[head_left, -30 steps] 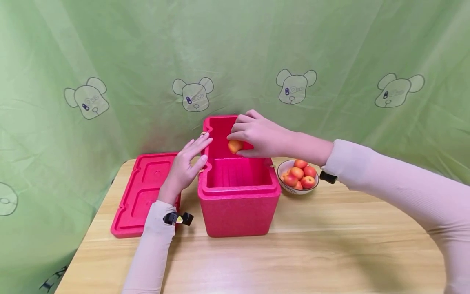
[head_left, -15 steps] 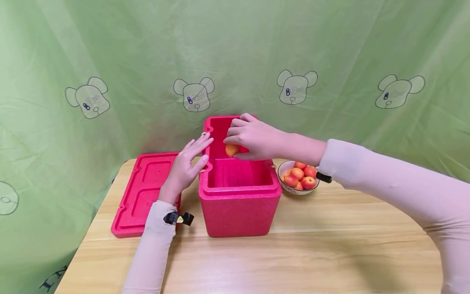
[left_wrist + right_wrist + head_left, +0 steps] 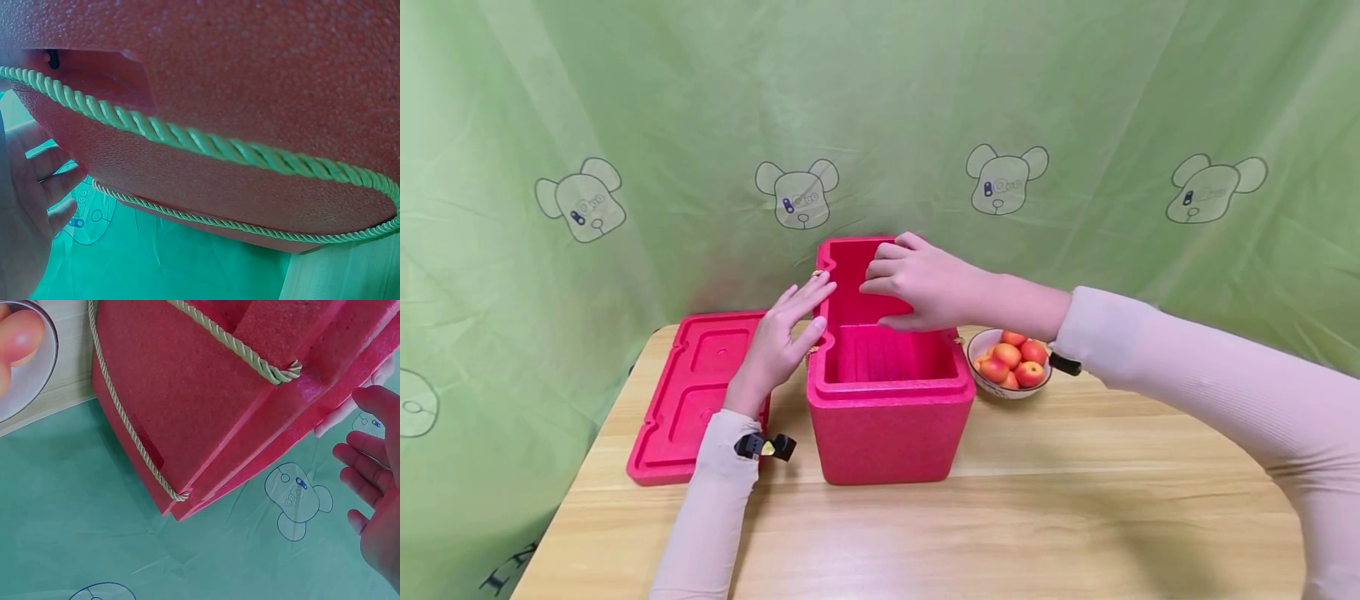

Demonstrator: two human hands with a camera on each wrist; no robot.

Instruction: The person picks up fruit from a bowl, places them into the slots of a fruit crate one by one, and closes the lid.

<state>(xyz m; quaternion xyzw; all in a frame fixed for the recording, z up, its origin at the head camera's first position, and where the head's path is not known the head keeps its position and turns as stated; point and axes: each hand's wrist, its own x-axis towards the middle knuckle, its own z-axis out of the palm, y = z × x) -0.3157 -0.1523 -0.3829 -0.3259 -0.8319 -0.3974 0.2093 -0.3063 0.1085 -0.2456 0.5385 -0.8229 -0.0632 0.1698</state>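
Head view, item one: your right hand (image 3: pixel 925 283), palm down above the opening of the red box (image 3: pixel 891 442), fingers loosely bent, thumb apart from them with a clear gap between. The right wrist view shows the same gap (fingertips and thumb tip both in sight there).

Item two: your left hand (image 3: pixel 778 333), at the box's left rim, fingers extended and slightly apart, thumb standing off from the rest; the fingertips appear to touch the rim, though how firmly you press cannot be told.

Item three: the box itself, upright on the wooden table (image 3: pixel 1075 517), mouth upward, its ribbed floor partly visible, the far right of its interior hidden behind your right hand. Twisted cord (image 3: pixel 206 145), gold in tone, runs along the outer side wall.

Item four: one red lid (image 3: pixel 700 375), lying flat to the left of the box, recessed face up, partly covered by your left hand and forearm.

Item five: a patterned bowl (image 3: pixel 1006 392), just right of the box, heaped with red-and-orange fruit (image 3: pixel 1007 356).

Item six: green curtain (image 3: pixel 880 83), printed with outlined animal heads, hanging behind the table.
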